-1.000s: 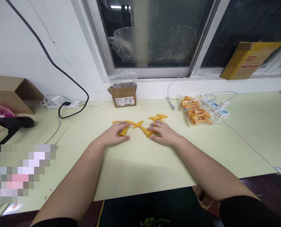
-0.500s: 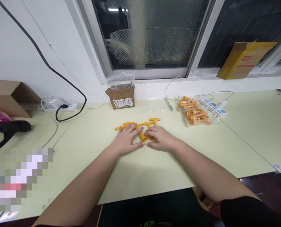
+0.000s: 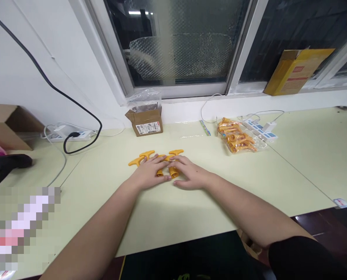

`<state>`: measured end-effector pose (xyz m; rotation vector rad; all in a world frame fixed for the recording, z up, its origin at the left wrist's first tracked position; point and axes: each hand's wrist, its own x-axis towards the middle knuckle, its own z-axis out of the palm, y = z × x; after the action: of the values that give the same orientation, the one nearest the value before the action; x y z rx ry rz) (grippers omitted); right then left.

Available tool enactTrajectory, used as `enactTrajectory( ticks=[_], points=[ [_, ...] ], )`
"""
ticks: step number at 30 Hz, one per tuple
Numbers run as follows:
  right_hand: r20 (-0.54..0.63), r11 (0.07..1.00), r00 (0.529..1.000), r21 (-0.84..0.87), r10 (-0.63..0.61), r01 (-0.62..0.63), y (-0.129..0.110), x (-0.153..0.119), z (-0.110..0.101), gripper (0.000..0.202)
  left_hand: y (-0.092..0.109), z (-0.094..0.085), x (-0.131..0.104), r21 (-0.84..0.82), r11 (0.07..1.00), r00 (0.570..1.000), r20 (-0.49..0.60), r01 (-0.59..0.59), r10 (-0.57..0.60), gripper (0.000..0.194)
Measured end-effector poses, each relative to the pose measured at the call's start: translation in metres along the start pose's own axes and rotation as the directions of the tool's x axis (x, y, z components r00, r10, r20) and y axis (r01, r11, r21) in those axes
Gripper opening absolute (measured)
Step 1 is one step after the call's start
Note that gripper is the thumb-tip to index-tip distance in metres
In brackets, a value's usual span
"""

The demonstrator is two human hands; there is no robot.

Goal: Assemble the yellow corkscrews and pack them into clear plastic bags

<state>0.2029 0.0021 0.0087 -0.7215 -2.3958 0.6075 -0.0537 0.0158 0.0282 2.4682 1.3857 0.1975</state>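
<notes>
Several yellow plastic T-handled pieces with hollow, cone-like ends lie side by side on the table. Two crossbars, the outer one (image 3: 135, 161) and its neighbour (image 3: 147, 154), stick out beyond my left hand (image 3: 146, 175). That hand rests over the pieces with its fingers spread, hiding their stems. My right hand (image 3: 192, 174) is at the right end of the group, its fingers loosely curved and apart over a piece with an open cone end (image 3: 174, 173). Another crossbar (image 3: 176, 152) shows just beyond the right fingertips.
A clear bag of similar yellow pieces (image 3: 237, 136) lies at the back right beside a power strip (image 3: 261, 130). A small open carton (image 3: 147, 121) stands by the wall. To the left are another power strip (image 3: 84, 135), a black cable (image 3: 86, 103) and a larger cardboard box (image 3: 4, 126).
Both hands and the yellow pieces have shifted left, and the view has moved slightly. The pieces under my left hand are turned, with their crossbars showing more fully.
</notes>
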Motion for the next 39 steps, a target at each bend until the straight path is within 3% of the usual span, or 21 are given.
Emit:
enactTrajectory(
  ticks=[5,9,11,18,23,27,32,39],
  points=[
    [-0.058,0.989,0.990,-0.055,0.132,-0.135,0.013,-0.005,-0.012,0.053,-0.020,-0.008,0.001,0.015,1.000,1.000,0.006,0.015,-0.015,0.070],
    [-0.170,0.941,0.946,-0.154,0.277,-0.303,0.029,-0.010,-0.029,0.042,-0.031,-0.015,0.000,0.039,0.999,1.000,0.021,0.010,-0.011,0.072],
    [-0.171,0.924,0.930,-0.152,0.324,-0.350,0.033,-0.013,-0.034,0.039,-0.033,-0.017,-0.002,0.041,0.999,1.000,0.028,0.007,-0.008,0.071],
    [0.014,0.988,0.989,-0.037,0.148,-0.148,0.020,-0.006,-0.012,0.056,-0.032,-0.018,-0.006,0.010,0.999,0.999,0.030,-0.033,0.033,0.068],
    [0.005,0.990,0.995,-0.101,0.099,-0.098,0.013,0.000,-0.001,0.057,-0.017,-0.014,-0.006,0.007,0.998,0.998,0.029,-0.055,0.055,0.080],
    [0.038,0.998,0.998,0.031,0.052,-0.053,0.010,0.000,-0.002,0.055,-0.001,-0.014,-0.009,0.060,0.994,0.995,0.046,-0.095,0.093,0.086],
    [0.102,0.992,0.994,0.119,0.025,-0.037,0.009,0.002,0.002,0.062,0.007,-0.010,-0.010,0.109,0.994,0.998,0.057,-0.020,0.014,0.082],
    [-0.017,0.990,1.000,0.140,-0.010,0.012,0.013,0.003,0.000,0.052,0.013,-0.006,-0.006,0.146,0.989,0.995,0.085,0.034,-0.047,0.074]
  ],
)
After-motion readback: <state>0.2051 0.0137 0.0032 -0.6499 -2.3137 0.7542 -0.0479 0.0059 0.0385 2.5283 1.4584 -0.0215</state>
